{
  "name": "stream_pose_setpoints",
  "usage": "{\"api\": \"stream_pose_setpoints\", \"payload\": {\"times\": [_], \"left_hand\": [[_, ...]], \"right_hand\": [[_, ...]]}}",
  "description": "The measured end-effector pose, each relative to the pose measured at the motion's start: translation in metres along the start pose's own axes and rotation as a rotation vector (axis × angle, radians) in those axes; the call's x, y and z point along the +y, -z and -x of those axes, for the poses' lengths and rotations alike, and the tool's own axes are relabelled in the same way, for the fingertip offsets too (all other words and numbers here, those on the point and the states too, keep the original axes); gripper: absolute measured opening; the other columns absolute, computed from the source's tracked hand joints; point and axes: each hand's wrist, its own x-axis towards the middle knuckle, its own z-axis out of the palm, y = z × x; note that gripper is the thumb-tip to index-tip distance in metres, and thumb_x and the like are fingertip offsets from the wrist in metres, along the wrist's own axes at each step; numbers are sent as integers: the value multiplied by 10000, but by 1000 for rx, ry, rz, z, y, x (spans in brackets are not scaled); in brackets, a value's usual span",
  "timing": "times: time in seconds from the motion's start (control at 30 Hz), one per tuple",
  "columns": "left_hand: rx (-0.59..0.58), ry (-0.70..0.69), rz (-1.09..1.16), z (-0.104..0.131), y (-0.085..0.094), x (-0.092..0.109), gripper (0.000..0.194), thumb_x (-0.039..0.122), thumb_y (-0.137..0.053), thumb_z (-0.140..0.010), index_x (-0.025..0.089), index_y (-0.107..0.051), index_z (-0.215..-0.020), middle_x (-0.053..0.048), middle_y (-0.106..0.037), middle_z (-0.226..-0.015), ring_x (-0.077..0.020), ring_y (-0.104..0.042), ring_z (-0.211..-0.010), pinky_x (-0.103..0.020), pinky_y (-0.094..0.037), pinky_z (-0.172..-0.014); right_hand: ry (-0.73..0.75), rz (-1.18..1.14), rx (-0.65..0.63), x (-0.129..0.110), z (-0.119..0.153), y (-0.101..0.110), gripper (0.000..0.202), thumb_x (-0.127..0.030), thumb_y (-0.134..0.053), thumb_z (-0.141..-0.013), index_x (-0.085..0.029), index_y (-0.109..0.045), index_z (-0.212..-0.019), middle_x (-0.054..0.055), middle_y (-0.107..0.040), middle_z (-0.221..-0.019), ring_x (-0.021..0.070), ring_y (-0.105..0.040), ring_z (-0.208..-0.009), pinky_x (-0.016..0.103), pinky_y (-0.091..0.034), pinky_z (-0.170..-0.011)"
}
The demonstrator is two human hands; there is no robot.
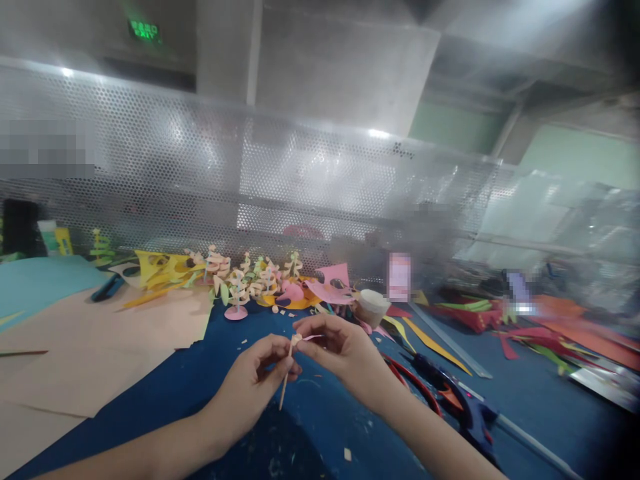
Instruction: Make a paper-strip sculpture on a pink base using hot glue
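Thin stick [284,390], tilted, at lower centre of the head view over the blue counter [320,440]: the left hand [253,370] pinches its shaft; the right hand [353,350] has thumb and fingertips closed on the pale paper piece [297,339] at its top. Steadying the shaft and pressing lightly should probably avoid creasing.

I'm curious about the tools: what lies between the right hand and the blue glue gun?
The head view shows a red loop between the right hand and the glue gun.

Room leftward — glue gun [470,404] rightward.
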Motion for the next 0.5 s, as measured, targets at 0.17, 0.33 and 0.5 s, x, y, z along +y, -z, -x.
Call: {"api": "stream_pose_setpoints", "payload": {"times": [0.17,0.33,0.5], "left_hand": [[-5,-15,-3,0,0,-1,126,299,-515,-789,202,-566,-850,2,-570,-755,-153,-579,-727,-303,-493,-724],[-26,-17,-13,0,0,0,110,289,-510,-796,200,-561,-836,4,-563,-747,-150,-574,-733,-299,-493,-728],[-31,-24,-6,0,-1,1,111,293,-510,-793,198,-565,-807,8,-546,-753,-146,-576,-732,-287,-497,-719]], "right_hand": [[-14,45,8,-2,0,-1,116,-278,-613,-713,-187,-578,-776,39,-624,-886,146,-586,-803,320,-473,-749],[-36,14,-24,-3,0,-2,130,-280,-596,-724,-180,-568,-803,22,-628,-785,135,-590,-735,296,-472,-691],[-54,-36,8,-1,1,-4,219,-276,-620,-699,-195,-499,-863,10,-624,-787,130,-591,-723,282,-473,-666]]}}
